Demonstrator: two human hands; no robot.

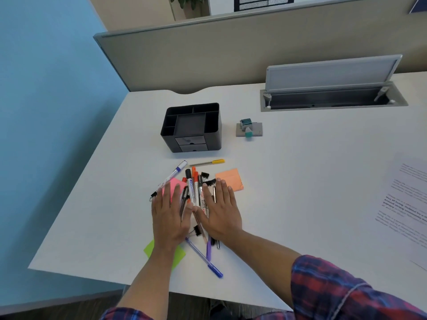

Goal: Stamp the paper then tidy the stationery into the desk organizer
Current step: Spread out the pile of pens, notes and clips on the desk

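Both hands lie flat, fingers spread, on a heap of stationery on the white desk. My left hand [168,215] covers a pink sticky pad [176,184] and a green sticky pad [180,256]. My right hand [220,211] rests on markers [194,188] and binder clips [205,174]. A blue pen [204,258] and a purple pen [208,249] stick out below the hands. The black desk organizer [191,127] stands empty behind the heap. A teal stamp [247,127] sits on its grey pad to the organizer's right. The printed paper [406,204] lies at the far right.
An orange sticky pad [230,180], a yellow-handled tool [208,162] and a white marker [172,173] lie around the heap. A cable tray with raised lid [332,93] is set into the desk's back. The desk's left edge [76,204] runs diagonally beside a blue wall.
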